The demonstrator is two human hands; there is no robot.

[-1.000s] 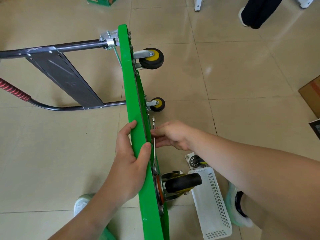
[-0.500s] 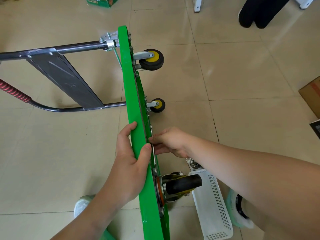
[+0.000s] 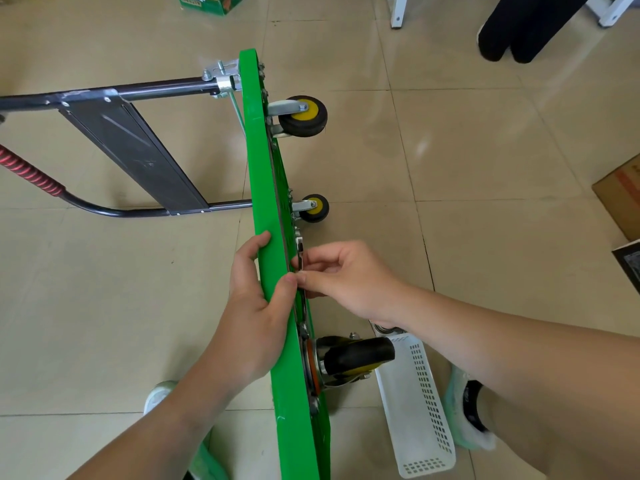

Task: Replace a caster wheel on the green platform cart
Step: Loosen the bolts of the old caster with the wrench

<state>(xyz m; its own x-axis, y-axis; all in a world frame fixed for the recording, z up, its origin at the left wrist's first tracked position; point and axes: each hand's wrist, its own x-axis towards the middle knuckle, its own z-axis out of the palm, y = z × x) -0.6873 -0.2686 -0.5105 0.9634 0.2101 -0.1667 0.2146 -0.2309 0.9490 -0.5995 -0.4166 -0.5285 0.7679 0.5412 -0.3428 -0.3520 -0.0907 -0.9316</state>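
1. Head view: green platform cart [image 3: 273,237] stands on edge, underside facing right, casters exposed
2. Likely steadying it: left hand [image 3: 256,306] clasps the top rim
3. Likely working fasteners: right hand [image 3: 349,282] pinches slim wrench [image 3: 300,247] against underside, just beyond near caster wheel [image 3: 353,358]

Tiled floor [image 3: 485,168] bears green cart [image 3: 266,202], white basket [image 3: 415,410].

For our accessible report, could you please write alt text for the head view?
A green platform cart stands on edge on a tiled floor. The left hand grips its rim while the right hand pinches a metal wrench at its underside, near a black caster.
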